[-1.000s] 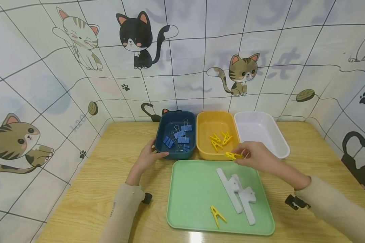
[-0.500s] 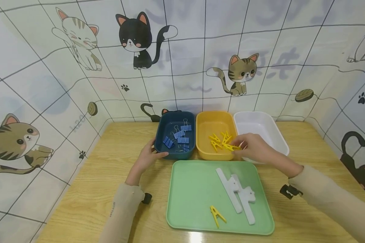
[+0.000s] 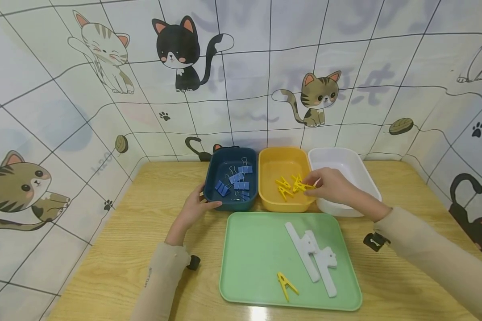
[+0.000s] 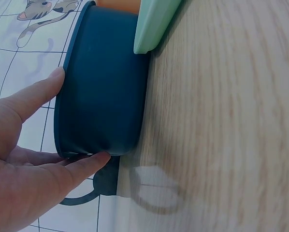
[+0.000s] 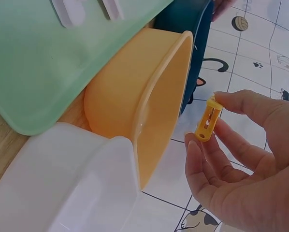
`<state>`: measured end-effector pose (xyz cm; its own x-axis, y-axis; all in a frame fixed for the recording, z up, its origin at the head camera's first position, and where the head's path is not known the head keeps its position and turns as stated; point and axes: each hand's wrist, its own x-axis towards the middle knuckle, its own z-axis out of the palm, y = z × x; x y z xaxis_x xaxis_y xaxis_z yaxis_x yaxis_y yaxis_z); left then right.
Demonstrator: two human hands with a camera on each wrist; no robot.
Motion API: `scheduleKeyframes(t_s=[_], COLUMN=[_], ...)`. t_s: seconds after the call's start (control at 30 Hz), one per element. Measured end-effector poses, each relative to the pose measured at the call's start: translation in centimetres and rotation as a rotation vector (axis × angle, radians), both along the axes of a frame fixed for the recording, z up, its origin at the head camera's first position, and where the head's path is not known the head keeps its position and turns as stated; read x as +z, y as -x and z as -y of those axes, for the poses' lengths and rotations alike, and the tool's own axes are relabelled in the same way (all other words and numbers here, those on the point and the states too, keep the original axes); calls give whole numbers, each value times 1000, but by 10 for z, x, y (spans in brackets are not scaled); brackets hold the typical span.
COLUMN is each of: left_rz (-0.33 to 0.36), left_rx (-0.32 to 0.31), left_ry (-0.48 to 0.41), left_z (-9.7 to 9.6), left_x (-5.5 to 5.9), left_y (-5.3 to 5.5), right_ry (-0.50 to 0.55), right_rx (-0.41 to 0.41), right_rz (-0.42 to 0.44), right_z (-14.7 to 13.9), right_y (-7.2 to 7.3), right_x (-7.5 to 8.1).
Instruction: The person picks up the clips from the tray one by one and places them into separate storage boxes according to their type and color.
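My right hand [image 3: 332, 183] pinches a yellow clothespin [image 5: 208, 121] between thumb and fingers, over the right side of the yellow bin [image 3: 279, 154]. In the right wrist view the clothespin is held above the bin's opening. Several yellow clothespins [image 3: 284, 192] lie inside that bin. My left hand [image 3: 193, 206] touches the left front corner of the dark blue bin [image 4: 103, 79], thumb at the rim and straight fingers along the side. Inside the dark blue bin are several blue binder clips [image 3: 242, 185]. Another yellow clothespin [image 3: 287, 285] lies on the green tray [image 3: 251, 263].
Two white bag clips [image 3: 303, 252] lie crosswise on the tray's right half. A white bin [image 3: 339, 158] stands right of the yellow one, partly behind my right hand. All three bins stand side by side on the wooden table [image 3: 144, 200], before a cat-patterned wall [image 3: 245, 102].
My right hand has moved up and slightly away from the tray, carrying the clothespin from the yellow bin's front edge to over its inside. The left hand has stayed at the dark blue bin.
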<state>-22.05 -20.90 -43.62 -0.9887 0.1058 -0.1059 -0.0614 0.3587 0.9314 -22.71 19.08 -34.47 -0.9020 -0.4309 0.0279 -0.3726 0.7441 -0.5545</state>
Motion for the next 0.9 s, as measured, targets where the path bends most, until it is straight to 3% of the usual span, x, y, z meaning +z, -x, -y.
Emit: scheduleKeyframes(t_s=[0.9], left_rz=[-4], left_rx=[-7], left_ry=[12], left_z=[0], left_x=[0], left_y=[1], right_ry=[-32], right_rx=[-45], right_rz=[16], right_z=[0], right_y=[32], right_x=[3])
